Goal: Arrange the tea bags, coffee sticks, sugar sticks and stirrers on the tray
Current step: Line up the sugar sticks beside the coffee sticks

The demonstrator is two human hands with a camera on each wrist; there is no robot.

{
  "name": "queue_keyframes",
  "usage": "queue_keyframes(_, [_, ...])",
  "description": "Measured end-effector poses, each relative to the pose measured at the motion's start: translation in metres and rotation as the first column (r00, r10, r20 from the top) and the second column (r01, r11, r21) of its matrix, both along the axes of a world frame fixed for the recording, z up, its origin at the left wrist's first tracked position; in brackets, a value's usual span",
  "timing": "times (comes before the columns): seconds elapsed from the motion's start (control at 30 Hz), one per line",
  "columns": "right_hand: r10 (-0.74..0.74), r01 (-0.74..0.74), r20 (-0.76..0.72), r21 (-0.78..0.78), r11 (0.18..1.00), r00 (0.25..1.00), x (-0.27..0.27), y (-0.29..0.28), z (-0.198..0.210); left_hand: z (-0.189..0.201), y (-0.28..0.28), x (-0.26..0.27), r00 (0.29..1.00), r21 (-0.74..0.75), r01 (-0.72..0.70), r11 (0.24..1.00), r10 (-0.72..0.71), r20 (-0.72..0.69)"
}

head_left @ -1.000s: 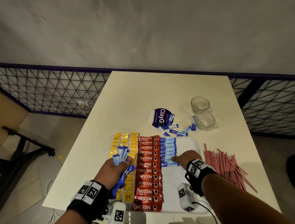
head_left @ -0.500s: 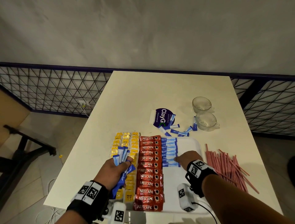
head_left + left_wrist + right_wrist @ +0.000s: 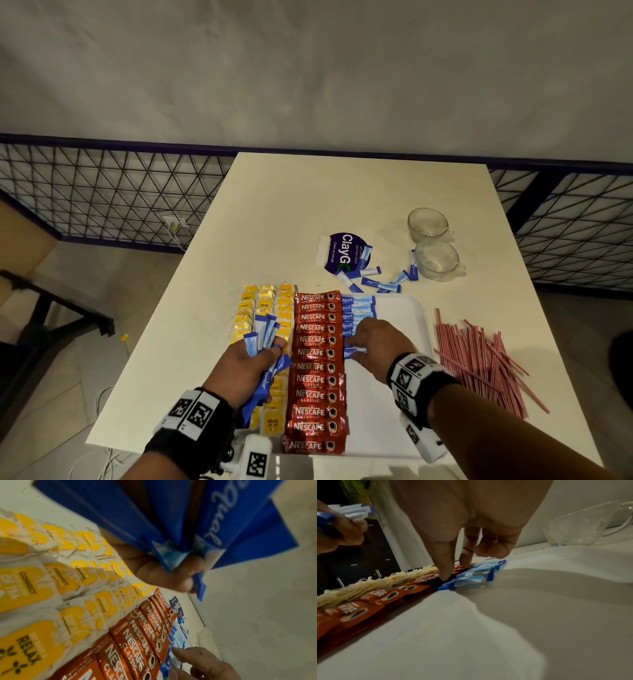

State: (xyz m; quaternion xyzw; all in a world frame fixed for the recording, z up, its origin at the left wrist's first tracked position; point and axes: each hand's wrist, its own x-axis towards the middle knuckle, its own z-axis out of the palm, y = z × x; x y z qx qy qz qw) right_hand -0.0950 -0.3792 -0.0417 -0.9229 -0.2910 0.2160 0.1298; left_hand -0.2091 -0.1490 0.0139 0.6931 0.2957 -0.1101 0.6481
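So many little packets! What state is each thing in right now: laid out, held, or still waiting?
Tea bags: laid in rows on the tray's left.
Coffee sticks: one full column on the tray.
Sugar sticks on tray: partial column beside the coffee.
Left hand: grips a fan of sugar sticks.
Right hand: fingertips press on the newest sugar stick.
Loose sugar sticks: scattered on the table.
Stirrers: piled off the tray.
Glass cups: upright, empty.

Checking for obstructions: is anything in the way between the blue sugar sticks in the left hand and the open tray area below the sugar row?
Only the right hand, pressing the row's last stick; the tray below looks bare.
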Motion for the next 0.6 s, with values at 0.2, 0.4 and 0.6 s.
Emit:
queue_keyframes(0.2, [0.036, -0.035, 0.009, -0.112, 0.993, 0.999, 0.004, 0.007, -0.005, 0.004, 0.002, -0.002, 1.000, 0.000, -0.014, 1.000, 0.014, -0.003])
queue_keyframes(0.4, [-0.021, 0.017, -0.033, -0.115, 0.993, 0.999, 0.008, 0.004, -0.008, 0.005, 0.005, -0.003, 0.999, 0.011, -0.030, 0.999, 0.030, -0.013])
queue_keyframes(0.6, [-0.125, 0.126, -0.090, 0.004, 0.992, 0.988, 0.002, 0.006, 0.015, 0.005, 0.002, -0.002, 1.000, 0.031, 0.007, 0.999, -0.007, -0.011])
